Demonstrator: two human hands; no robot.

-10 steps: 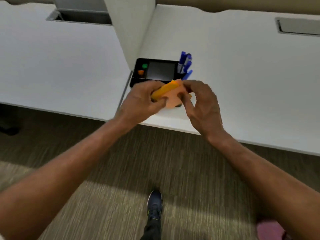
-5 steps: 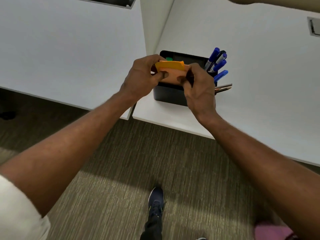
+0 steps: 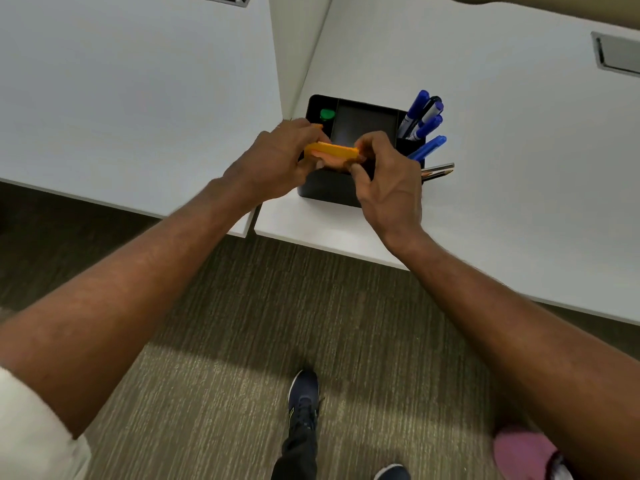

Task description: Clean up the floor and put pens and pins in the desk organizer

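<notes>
A black desk organizer stands on the white desk near its front edge. Blue pens stick up from its right compartment, and two pencils poke out low on the right. A green pin lies in its back-left compartment. My left hand and my right hand both grip an orange sticky-note pad, held level just above the organizer's front part. A paler orange sheet shows under the pad.
Two white desks meet at a narrow gap left of the organizer. A grey cable slot sits at the far right. Below lies striped carpet with my dark shoe and a pink object at bottom right.
Both hands have carried the orange pad forward from the desk's front edge to over the organizer. The view has shifted closer to the desk.
</notes>
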